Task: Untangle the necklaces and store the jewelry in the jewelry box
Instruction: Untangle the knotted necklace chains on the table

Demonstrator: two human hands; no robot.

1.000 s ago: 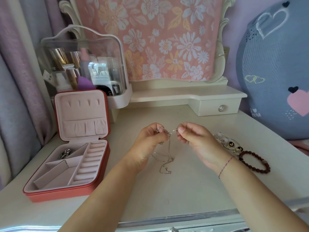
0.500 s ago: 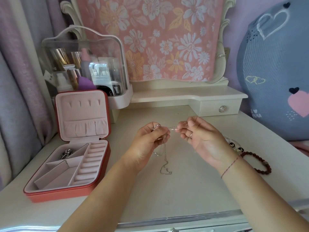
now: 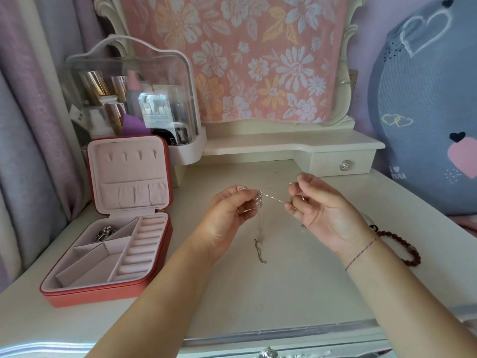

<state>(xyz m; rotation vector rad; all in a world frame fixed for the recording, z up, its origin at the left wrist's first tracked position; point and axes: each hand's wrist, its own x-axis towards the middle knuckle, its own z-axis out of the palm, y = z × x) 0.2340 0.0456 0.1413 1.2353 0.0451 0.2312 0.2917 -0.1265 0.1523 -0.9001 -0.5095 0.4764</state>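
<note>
Left hand (image 3: pixel 227 218) pinches the necklaces' (image 3: pixel 259 200) knot; right hand (image 3: pixel 325 210) pinches a strand (taut between them), tail dangling.

At eight o'clock, the box (image 3: pixel 98 297) is coral-red outside, pale pink inside. At twelve, the cloth (image 3: pixel 258 60) is pink with white and orange flowers. At two, the cushion (image 3: pixel 426 99) is blue-grey (hearts in pink, black and white outline). The chain (image 3: pixel 260 250) is silver, the bracelet (image 3: pixel 402 244) at four dark brown, the table (image 3: pixel 284 293) cream.

A clear cosmetics case (image 3: pixel 134 99) stands back left — floral cloth (image 3: pixel 258 60) centre, blue heart cushion (image 3: pixel 426 112) right.
</note>
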